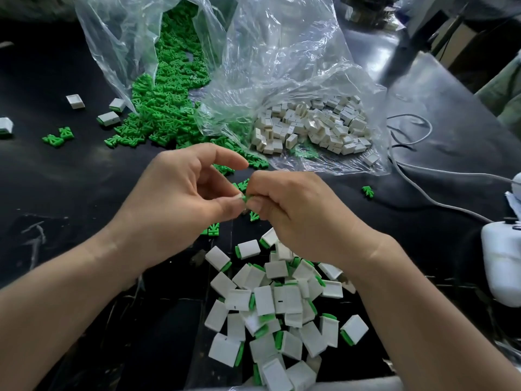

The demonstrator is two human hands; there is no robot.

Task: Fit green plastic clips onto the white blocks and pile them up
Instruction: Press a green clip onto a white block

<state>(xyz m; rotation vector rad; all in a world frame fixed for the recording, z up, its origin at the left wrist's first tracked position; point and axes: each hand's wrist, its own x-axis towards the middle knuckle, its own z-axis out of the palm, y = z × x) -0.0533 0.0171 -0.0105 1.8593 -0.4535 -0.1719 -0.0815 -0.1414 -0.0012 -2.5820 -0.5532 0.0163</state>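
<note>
At centre frame, left hand [180, 198] and right hand [296, 215] fingertip to fingertip, both pinching one small green clip [247, 197] above the black table [70, 179]. Left thumb and curled fingers closed on it, index finger arched above; right fingers curled tight, thumb pressed to the clip. Only a bright green sliver showing between the fingertips, a pale edge beside it, too hidden to tell whether block or nail.

Below the hands, lower centre: a loose pile of finished blocks [270, 303], flat white rectangles lying at all angles and overlapping, each with a green strip along one edge.

Upper centre: a clear plastic bag [112, 38], open, spilling a heap of green clips [166, 108] onto the table, each a small branching, tree-like shape. Just right of it, a second clear bag [282, 52] over a heap of bare white blocks [318, 128], boxy and hollow.

Upper left: a few stray finished blocks [108, 118] and a pair of loose clips [57, 136]. Right of the hands, a single clip [368, 191] alone on the table. Far right: grey cables [423, 170] and a white device [501, 263] at the frame edge.
</note>
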